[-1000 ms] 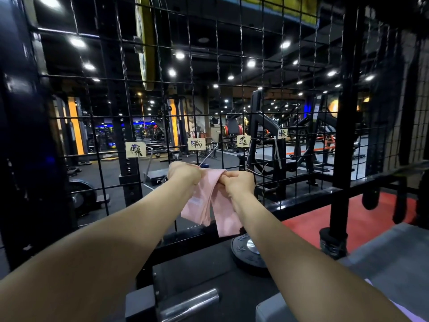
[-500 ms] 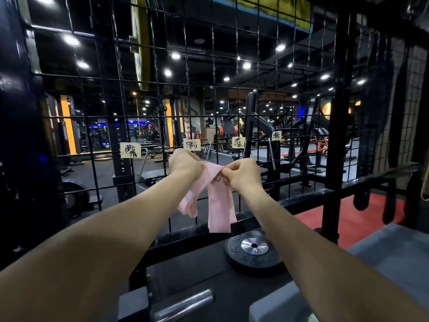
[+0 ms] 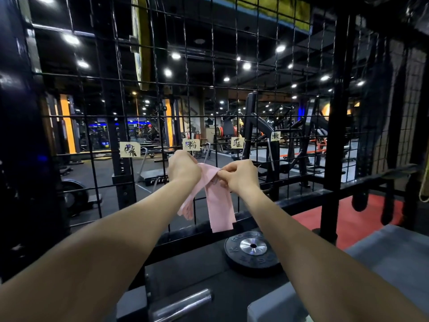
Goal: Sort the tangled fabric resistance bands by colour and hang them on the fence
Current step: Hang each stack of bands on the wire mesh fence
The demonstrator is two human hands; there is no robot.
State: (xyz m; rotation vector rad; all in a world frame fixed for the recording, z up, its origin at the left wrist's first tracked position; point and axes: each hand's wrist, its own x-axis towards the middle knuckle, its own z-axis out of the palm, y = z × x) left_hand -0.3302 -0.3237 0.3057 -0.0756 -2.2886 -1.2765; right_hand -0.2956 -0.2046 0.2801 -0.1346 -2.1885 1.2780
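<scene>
A pink fabric resistance band (image 3: 218, 201) hangs in front of the black wire fence (image 3: 232, 94), its two ends dangling down. My left hand (image 3: 183, 167) grips its upper left part, right below the second paper label (image 3: 190, 144). My right hand (image 3: 240, 174) pinches the band's top fold beside it. Both hands are close to the mesh. Four handwritten labels are stuck on the fence in a row; the others are at the left (image 3: 130, 149), the third (image 3: 237, 142) and the fourth (image 3: 275, 135). A thin metal hook (image 3: 207, 149) shows just behind the hands.
A black weight plate (image 3: 251, 249) lies flat below the band. A steel bar end (image 3: 185, 303) sticks out at the bottom. Grey padded surface (image 3: 394, 256) at the lower right, a black upright post (image 3: 334, 135) on the right, gym machines beyond the fence.
Both hands have lifted the pink band a little higher and closer to the fence, under the second label. The right hand now pinches the top fold more tightly.
</scene>
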